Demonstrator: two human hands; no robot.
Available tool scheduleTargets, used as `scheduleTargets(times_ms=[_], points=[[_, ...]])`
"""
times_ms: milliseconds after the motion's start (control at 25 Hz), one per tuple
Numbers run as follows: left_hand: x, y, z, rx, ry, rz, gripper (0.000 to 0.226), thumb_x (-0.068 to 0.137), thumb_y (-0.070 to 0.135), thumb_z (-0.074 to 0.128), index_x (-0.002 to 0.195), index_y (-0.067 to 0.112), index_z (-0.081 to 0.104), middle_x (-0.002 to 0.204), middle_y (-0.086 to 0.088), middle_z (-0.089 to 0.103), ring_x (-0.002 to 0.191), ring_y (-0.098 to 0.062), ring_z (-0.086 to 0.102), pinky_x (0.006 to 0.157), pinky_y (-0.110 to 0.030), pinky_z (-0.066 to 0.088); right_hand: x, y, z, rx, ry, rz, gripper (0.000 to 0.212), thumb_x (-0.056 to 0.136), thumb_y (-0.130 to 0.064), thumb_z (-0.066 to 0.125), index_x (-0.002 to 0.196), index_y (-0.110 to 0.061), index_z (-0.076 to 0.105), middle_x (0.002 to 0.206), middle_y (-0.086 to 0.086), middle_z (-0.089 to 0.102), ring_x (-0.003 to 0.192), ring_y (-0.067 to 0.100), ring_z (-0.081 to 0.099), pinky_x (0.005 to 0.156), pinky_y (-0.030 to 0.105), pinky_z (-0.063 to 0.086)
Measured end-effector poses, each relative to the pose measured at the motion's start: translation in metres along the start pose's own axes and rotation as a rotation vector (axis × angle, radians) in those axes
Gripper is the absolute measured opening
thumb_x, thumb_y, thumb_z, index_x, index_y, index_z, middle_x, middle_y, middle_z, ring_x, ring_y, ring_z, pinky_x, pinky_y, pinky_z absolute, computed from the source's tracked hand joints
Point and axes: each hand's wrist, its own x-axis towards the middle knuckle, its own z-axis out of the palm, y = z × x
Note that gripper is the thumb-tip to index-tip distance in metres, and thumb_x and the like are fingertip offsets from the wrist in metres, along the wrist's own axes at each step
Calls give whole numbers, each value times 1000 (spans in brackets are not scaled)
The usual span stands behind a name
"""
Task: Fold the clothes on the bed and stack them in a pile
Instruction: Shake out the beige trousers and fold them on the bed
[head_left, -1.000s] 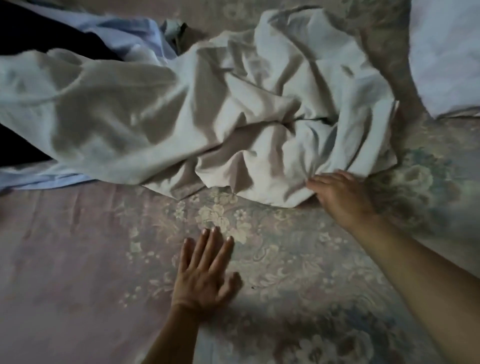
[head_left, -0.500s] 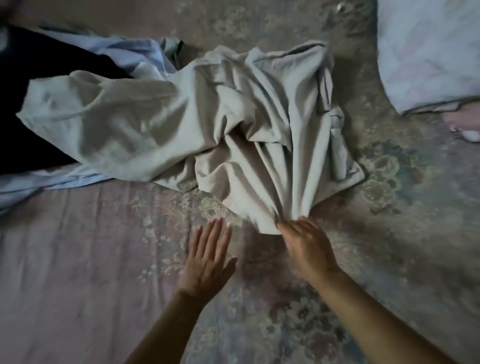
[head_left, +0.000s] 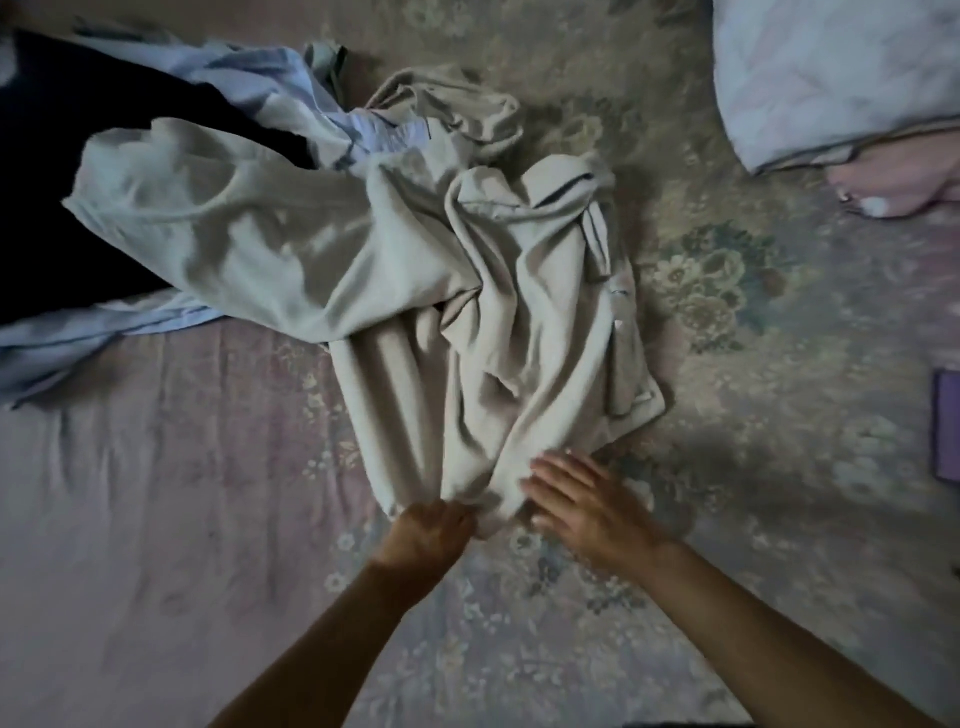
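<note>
Lying across the far left of the bed (head_left: 156, 519) were two garments half buried under a third: one dark garment (head_left: 62, 208), nearly black, and one pale blue garment (head_left: 249, 67) that showed both above and below it. Over both of them draped one beige garment (head_left: 322, 249), crumpled and unfolded, its wide part resting on the dark cloth and its long bunched end running down the middle of the flowered bedsheet toward the person. That made three pieces of clothing in view, none of them folded, and no pile that I could see.

Two bare hands met at the near end of the beige garment. The left hand (head_left: 431, 535) had its fingers curled into the hem, clenched on the cloth at the bottom edge. Just beside it, the right hand (head_left: 587, 504) lay with fingers straight and together, the fingertips touching the fabric's lower fold; it pressed rather than gripped. Both forearms came up from the bottom of the view, apart at the elbows and close at the wrists.

Farther right, at the top corner, sat one white pillow (head_left: 831, 78), with one pink cloth (head_left: 893, 187) just below it. One purple object (head_left: 948, 431) lay at the right edge, cut off; I could not tell what it was.
</note>
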Motion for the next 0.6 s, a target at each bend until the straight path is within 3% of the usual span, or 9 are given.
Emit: scheduleTargets(times_ms=[80, 160, 200, 280, 360, 400, 480, 560, 600], points=[[-26, 1, -1, 8, -15, -87, 12, 89, 10, 44, 98, 9, 52, 89, -7, 56, 59, -23, 60, 48, -28, 44, -5, 28, 0, -79, -50, 211, 39, 88, -28, 55, 120, -8, 65, 124, 13, 62, 112, 29, 60, 93, 41, 46], [-19, 7, 2, 36, 4, -142, 39, 87, 28, 50, 119, 5, 53, 115, -16, 61, 91, -31, 65, 72, -40, 53, -8, 53, 2, -106, -136, 454, 46, 76, -17, 73, 120, -3, 63, 125, 20, 60, 108, 36, 61, 85, 44, 53], [-3, 12, 6, 36, -10, -136, 50, 87, 34, 48, 128, 5, 52, 128, -18, 58, 110, -33, 59, 87, -45, 49, -10, 59, 6, -91, -227, 549, 54, 72, -13, 78, 122, -2, 61, 129, 21, 56, 111, 37, 59, 84, 46, 53], [37, 27, 21, 18, -63, -69, 59, 86, 37, 43, 137, 7, 48, 143, -16, 46, 132, -31, 44, 104, -49, 34, -12, 65, 10, -85, -427, 655, 65, 83, -18, 67, 142, -10, 40, 150, 15, 33, 134, 33, 38, 101, 44, 42], [69, 35, 47, 11, -131, -55, 60, 85, 38, 42, 137, 8, 49, 145, -15, 43, 135, -30, 39, 107, -47, 28, -12, 74, 17, -77, -557, 669, 70, 93, -25, 54, 151, -22, 14, 160, 4, 4, 146, 25, 9, 114, 42, 21], [77, 35, 62, 20, -165, -78, 61, 84, 38, 41, 135, 8, 51, 144, -16, 44, 134, -30, 40, 108, -46, 28, -12, 82, 20, -68, -604, 672, 72, 94, -27, 52, 152, -26, 9, 160, 0, -2, 147, 23, 4, 116, 42, 15], [78, 30, 87, 48, -198, -142, 60, 85, 42, 40, 134, 10, 54, 143, -16, 45, 133, -30, 42, 108, -45, 28, -16, 102, 29, -39, -591, 625, 70, 93, -25, 53, 151, -29, 14, 160, -3, 5, 146, 20, 10, 115, 43, 18], [70, 27, 98, 55, -182, -144, 59, 89, 44, 39, 136, 10, 52, 145, -15, 43, 134, -30, 41, 109, -45, 28, -20, 119, 35, -110, -387, 462, 54, 87, -11, 48, 141, -21, 44, 148, 3, 41, 131, 21, 46, 103, 42, 37], [67, 26, 100, 56, -157, -122, 58, 91, 43, 38, 137, 10, 50, 146, -15, 42, 135, -30, 40, 110, -45, 28, -22, 127, 38, -155, -278, 386, 48, 80, -7, 48, 125, -15, 61, 129, 7, 61, 110, 22, 63, 94, 42, 47]])
